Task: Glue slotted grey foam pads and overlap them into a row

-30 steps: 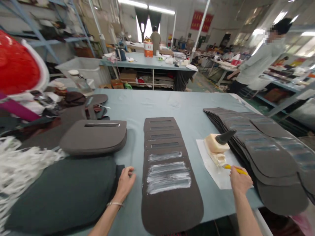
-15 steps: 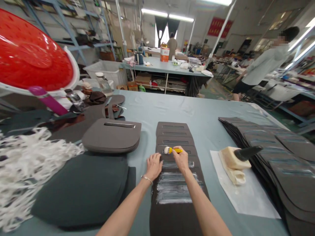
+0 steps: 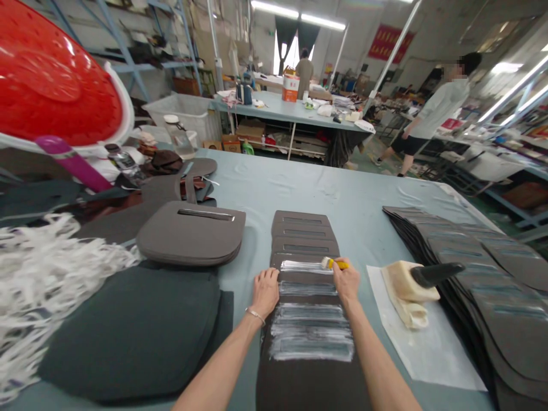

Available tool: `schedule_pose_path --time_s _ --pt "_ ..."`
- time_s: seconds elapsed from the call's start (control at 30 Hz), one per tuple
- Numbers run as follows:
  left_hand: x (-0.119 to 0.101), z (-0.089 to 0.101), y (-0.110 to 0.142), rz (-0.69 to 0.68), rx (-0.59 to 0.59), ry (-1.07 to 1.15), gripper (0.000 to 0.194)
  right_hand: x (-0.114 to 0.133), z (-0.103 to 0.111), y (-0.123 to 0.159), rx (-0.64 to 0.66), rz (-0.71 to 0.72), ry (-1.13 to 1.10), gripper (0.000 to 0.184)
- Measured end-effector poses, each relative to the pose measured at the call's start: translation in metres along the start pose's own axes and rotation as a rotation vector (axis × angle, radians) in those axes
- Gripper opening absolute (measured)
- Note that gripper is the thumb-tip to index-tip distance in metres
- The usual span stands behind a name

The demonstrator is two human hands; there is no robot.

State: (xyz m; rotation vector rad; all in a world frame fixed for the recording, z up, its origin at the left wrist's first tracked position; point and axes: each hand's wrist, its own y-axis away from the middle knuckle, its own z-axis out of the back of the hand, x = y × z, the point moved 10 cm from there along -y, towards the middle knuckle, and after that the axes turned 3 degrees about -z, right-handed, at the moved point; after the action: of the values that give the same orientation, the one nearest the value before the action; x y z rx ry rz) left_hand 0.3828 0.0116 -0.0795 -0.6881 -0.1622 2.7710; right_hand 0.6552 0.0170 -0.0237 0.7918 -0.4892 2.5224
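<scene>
My right hand grips a small brush with a yellow handle and pale bristles. Its tip touches the right end of a white wet streak on a row of overlapping dark grey panels. Each panel has a narrow slot, and the nearer ones carry whitish smears around theirs. My left hand, a bracelet at its wrist, lies with fingers extended on the left edge of these panels. To the right, a cream container with a dark, tapered piece stands on a white sheet.
Stacked dark panels lie at the right. On the left are grey slotted panels, dark green pieces and a white tangle of strips. A red plastic basin juts in. A person walks beyond the table.
My right hand has drawn the brush rightward across the panel, leaving a white streak around that slot. My left hand stays at the panel edge. The person behind has moved left.
</scene>
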Motion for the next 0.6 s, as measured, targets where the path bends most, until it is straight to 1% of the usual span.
schedule_pose_path --time_s 0.03,0.1,0.13,0.17,0.2,0.23,0.27,0.3,0.37,0.4,0.43,0.47,0.5,0.53,0.6 --pt "0.000 -0.001 0.000 0.000 0.002 -0.006 0.031 0.026 -0.017 0.011 0.047 0.056 -0.077 0.030" --pt "-0.001 -0.002 -0.001 0.003 0.010 -0.023 0.032 0.077 -0.054 0.036 0.200 0.198 -0.217 0.027" --pt "-0.001 -0.002 0.000 0.005 0.012 -0.031 0.033 0.092 -0.068 0.045 0.250 0.240 -0.255 0.026" --pt "-0.001 -0.002 0.000 0.006 0.013 -0.038 0.033 0.099 -0.077 0.050 0.285 0.261 -0.270 0.024" --pt "-0.001 -0.002 0.000 0.004 0.012 -0.042 0.034 0.096 -0.080 0.049 0.294 0.254 -0.261 0.024" --pt "-0.002 -0.001 0.000 0.000 0.009 -0.043 0.033 0.082 -0.077 0.043 0.277 0.221 -0.232 0.024" --pt "-0.002 -0.001 0.001 -0.006 0.004 -0.040 0.033 0.061 -0.069 0.034 0.242 0.174 -0.189 0.025" --pt "-0.002 -0.001 0.001 -0.011 -0.001 -0.035 0.033 0.035 -0.055 0.023 0.192 0.119 -0.138 0.027" --pt "-0.002 0.000 0.002 -0.015 -0.012 -0.017 0.033 -0.017 -0.018 0.002 0.070 0.021 -0.033 0.031" --pt "-0.001 -0.001 0.001 -0.012 -0.017 -0.003 0.033 -0.037 -0.002 -0.007 0.024 -0.013 0.014 0.034" --pt "0.000 -0.001 0.001 -0.004 -0.020 0.018 0.033 -0.051 0.011 -0.012 -0.005 -0.031 0.050 0.035" --pt "0.002 -0.001 0.001 0.009 -0.021 0.044 0.033 -0.059 0.019 -0.016 -0.019 -0.035 0.076 0.037" --pt "0.006 -0.001 0.000 0.027 -0.022 0.070 0.033 -0.060 0.023 -0.016 -0.024 -0.031 0.089 0.038" --pt "0.010 -0.001 0.000 0.048 -0.023 0.092 0.034 -0.057 0.024 -0.014 -0.029 -0.023 0.086 0.038" --pt "0.017 0.002 0.003 0.090 -0.033 0.112 0.036 -0.040 0.020 -0.003 -0.038 -0.004 0.028 0.038"
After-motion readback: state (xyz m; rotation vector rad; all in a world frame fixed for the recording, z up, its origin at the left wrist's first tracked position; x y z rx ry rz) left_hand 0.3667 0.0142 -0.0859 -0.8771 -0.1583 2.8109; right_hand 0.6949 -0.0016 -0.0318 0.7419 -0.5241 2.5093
